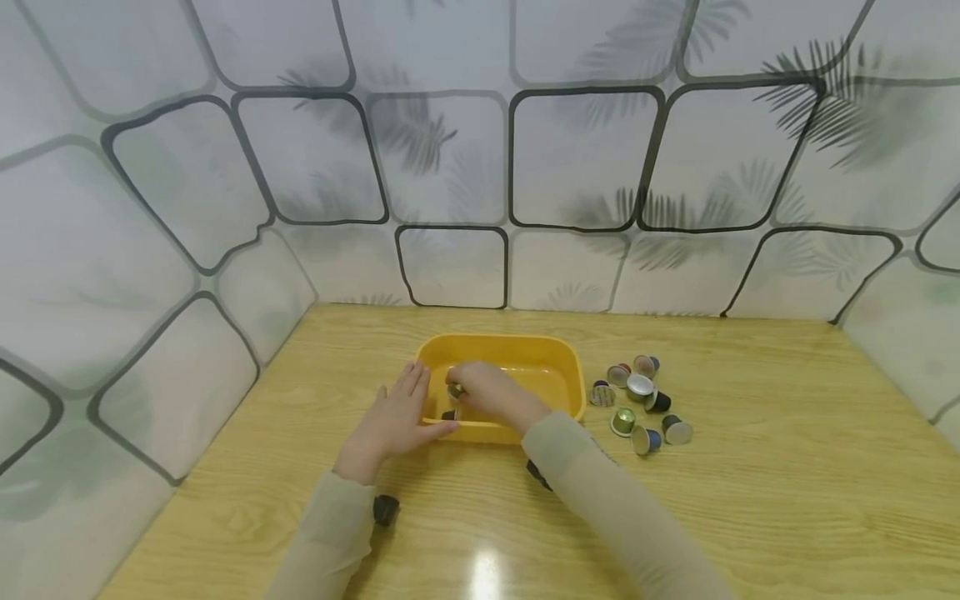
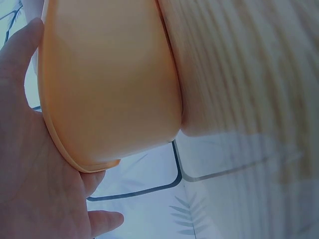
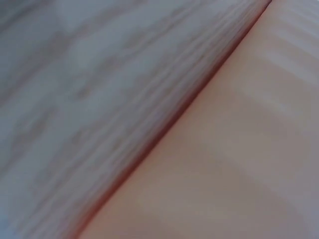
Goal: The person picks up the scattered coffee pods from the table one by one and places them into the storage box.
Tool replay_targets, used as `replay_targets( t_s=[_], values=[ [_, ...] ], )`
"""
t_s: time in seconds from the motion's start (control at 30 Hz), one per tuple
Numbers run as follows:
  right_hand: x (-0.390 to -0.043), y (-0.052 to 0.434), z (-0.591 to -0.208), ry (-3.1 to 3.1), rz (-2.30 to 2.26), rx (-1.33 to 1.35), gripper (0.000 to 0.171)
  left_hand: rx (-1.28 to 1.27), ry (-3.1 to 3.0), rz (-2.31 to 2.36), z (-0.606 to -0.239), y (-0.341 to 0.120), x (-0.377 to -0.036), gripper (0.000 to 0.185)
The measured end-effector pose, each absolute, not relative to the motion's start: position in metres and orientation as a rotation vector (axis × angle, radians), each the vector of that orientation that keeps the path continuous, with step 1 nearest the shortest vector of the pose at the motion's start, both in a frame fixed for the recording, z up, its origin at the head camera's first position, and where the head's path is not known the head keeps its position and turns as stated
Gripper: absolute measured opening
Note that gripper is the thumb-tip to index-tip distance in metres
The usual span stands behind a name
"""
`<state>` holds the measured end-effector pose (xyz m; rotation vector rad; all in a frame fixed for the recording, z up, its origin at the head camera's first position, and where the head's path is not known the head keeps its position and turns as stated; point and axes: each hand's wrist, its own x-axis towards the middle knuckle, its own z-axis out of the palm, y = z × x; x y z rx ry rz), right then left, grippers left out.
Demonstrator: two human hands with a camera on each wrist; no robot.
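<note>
Head view: capsule [image 1: 455, 390] in right hand [image 1: 491, 393].

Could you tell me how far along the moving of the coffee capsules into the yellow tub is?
Barely begun. The right hand pinches one capsule inside the yellow tub; a dark shape below it may be another. The left hand rests flat against the tub's side. The cluster of capsules remains on the table.
</note>
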<state>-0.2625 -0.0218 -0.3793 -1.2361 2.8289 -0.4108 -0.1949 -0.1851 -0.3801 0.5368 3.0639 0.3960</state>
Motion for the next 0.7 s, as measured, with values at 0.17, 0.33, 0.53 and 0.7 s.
replay_targets(
  t_s=[0.17, 0.33, 0.53, 0.7],
  values=[
    [-0.2623, -0.0220, -0.3811, 2.804, -0.446, -1.210, 0.024, 0.536, 3.062, 0.394, -0.3799, -0.1849, -0.1948, 0.101],
    [-0.2639, -0.0226, -0.3827, 2.781, -0.448, -1.220, 0.014, 0.536, 3.060, 0.393, -0.3796, -0.1849, -0.1948, 0.101],
    [-0.2639, -0.0221, -0.3828, 2.772, -0.406, -1.230, 0.012, 0.536, 3.058, 0.383, -0.3791, -0.1848, -0.1951, 0.100],
    [-0.2628, -0.0223, -0.3816, 2.756, -0.385, -1.229, 0.012, 0.534, 3.049, 0.390, -0.3783, -0.1850, -0.1950, 0.098]
  ],
)
